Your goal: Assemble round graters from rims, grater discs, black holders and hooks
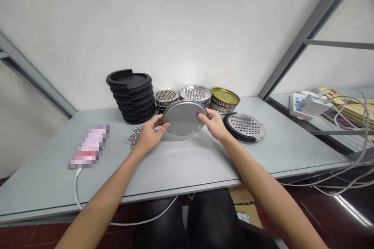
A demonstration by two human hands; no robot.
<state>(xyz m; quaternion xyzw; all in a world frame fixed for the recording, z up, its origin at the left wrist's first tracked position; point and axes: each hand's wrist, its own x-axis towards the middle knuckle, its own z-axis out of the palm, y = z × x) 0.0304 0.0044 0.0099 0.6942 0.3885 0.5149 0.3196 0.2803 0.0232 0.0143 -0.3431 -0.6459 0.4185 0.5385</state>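
A round, shallow metal lid (184, 118) is held up over the table, tilted so its plain grey face is toward me. My left hand (152, 132) grips its left edge, thumb on the face. On the opposite edge, my right hand (212, 122) pinches the rim with its thumb on the face. Behind the lid stand stacks of round grater discs, one with a spiky top (166, 95) and one with raised holes (195, 93). A stack of lids with a gold top (225, 95) is beside them. Metal rings (134, 137) lie by my left hand.
Black round holders (130, 97) are stacked at the back left. A perforated disc in a black holder (245, 126) lies right of my hand. A blurred phone (89, 146) with a white cable (76, 186) is at left. A power strip (306, 105) sits far right.
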